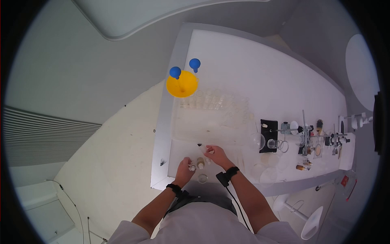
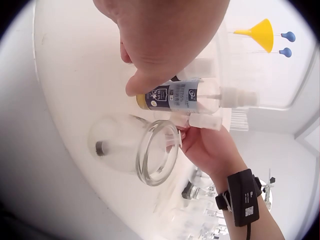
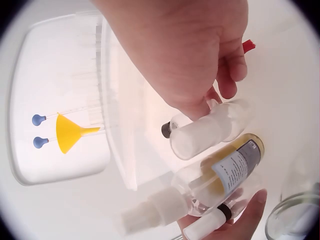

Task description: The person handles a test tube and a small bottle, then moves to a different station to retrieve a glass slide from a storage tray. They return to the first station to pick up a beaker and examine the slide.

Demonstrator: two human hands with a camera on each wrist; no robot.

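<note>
left hand [image 2: 165,40] grips spray bottle [image 2: 185,96]; right hand [image 3: 185,55] pinches vial [image 3: 207,131]; glass jar [image 2: 150,150] beside.

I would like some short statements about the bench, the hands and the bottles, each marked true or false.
1. The left hand holds a clear spray bottle with a dark label. True.
2. The yellow plastic funnel lies next to two green bulbs. False: the bulbs are blue.
3. The right hand holds a small clear capped vial. True.
4. The clear glass dish is stacked on the spray bottle. False: it stands on the white bench beside it.
</note>
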